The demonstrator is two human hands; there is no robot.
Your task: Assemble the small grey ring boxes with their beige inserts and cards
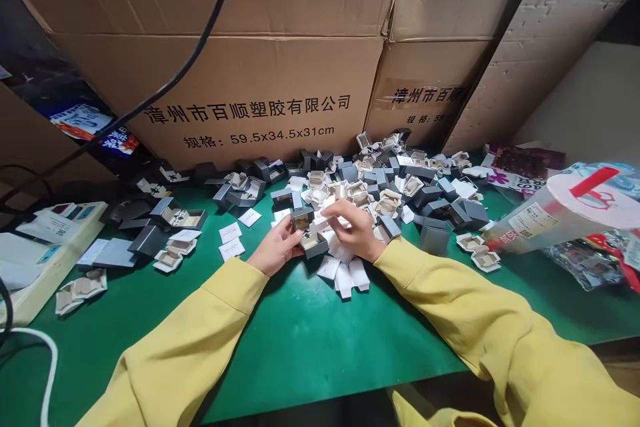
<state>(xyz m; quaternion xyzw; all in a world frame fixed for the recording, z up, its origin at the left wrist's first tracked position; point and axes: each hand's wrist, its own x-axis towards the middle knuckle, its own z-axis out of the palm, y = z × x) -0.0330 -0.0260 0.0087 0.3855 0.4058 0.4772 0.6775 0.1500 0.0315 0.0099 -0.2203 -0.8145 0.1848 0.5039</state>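
Observation:
My left hand (278,245) holds a small dark grey box (314,246) by its left side, thumb near the rim. The box's lid stands up, and light and dark bits show inside. Just right of the box is my right hand (353,227), its fingers bent and its thumb and forefinger near a small whitish piece; whether they grip it is too small to tell. Under and beside this hand lie folded white papers (344,279). Behind both hands spreads a heap of dark grey boxes and cream inserts (389,202).
Cardboard cartons (260,93) stand along the back of the green table (300,347). Opened boxes (180,217) and white cards (231,233) lie left. At the right are a plastic cup (540,217) with a red straw and snack packets (583,260). A pale device (70,247) sits far left.

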